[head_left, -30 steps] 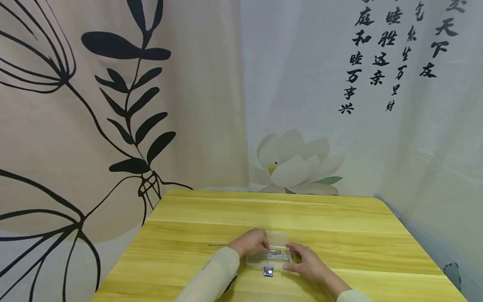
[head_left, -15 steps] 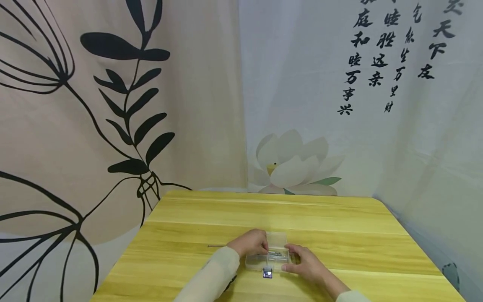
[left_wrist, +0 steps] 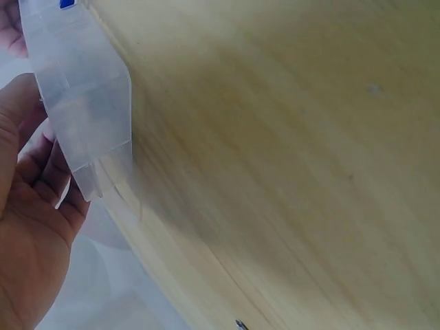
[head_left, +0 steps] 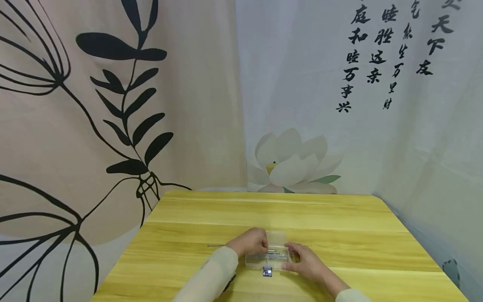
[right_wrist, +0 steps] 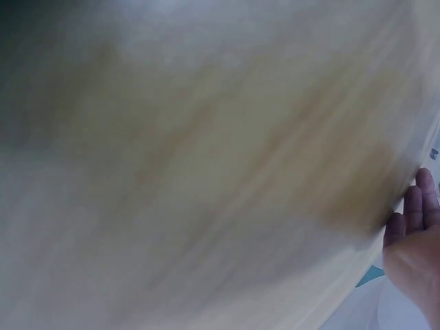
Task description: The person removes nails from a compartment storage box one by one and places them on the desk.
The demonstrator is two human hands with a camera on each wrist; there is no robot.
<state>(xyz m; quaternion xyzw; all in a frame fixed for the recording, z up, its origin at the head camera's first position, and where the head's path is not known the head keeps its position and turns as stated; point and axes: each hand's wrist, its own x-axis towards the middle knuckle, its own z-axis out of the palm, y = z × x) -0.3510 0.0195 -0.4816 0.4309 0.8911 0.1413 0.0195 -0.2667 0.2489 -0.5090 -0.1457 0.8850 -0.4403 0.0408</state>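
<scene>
A clear plastic box (head_left: 256, 261) lies on the table with its lid (head_left: 276, 238) folded back. Small silvery metal pieces (head_left: 278, 254) are in its right part. My left hand (head_left: 249, 242) reaches down at the box from the left, its fingers bent over the metal pieces; I cannot tell whether they pinch one. The left wrist view has the thumb (left_wrist: 20, 103) right at the box's edge. My right hand (head_left: 307, 264) holds the box's right end, thumb at the front corner and fingers at the back. In the right wrist view several fingertips (right_wrist: 412, 206) show at the edge.
A square, blue-purple piece (head_left: 267, 272) sits at the box's front edge. Left of my left hand a thin metal rod (head_left: 216, 245) lies on the wooden table (head_left: 320, 218). Something dark (head_left: 229, 283) shows partly under my left sleeve. A printed curtain (head_left: 203, 105) hangs behind.
Both hands stay at the box in nearly the same place. The metal pieces in the box lie slightly differently. The head view has shifted a little.
</scene>
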